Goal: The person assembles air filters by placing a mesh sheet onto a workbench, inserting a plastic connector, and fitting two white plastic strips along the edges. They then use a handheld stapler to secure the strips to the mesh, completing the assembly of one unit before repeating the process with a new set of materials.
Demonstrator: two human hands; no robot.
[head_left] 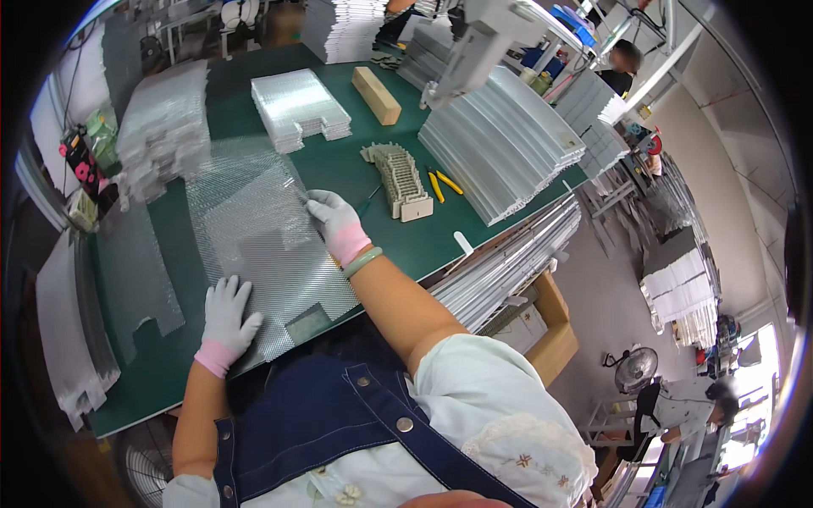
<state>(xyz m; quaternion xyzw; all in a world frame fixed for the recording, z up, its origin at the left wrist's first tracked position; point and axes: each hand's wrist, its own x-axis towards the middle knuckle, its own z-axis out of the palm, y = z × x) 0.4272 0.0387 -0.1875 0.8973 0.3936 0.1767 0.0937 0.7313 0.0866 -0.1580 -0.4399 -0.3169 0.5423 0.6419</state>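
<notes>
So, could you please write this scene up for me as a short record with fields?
Surface: green table
Left hand: gloved, flat on the near edge of a textured clear plastic sheet
Right hand: gloved, fingertips on the sheet's far right edge
Behind the sheet: stack of clear sheets, wooden block
Right of the sheet: beige comb-like part, yellow-handled pliers

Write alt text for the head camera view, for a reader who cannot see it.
A person's gloved left hand and right hand press flat on a shiny textured sheet lying on a green table. Stacks of similar sheets, a wooden block and yellow-handled pliers lie beyond.
</notes>
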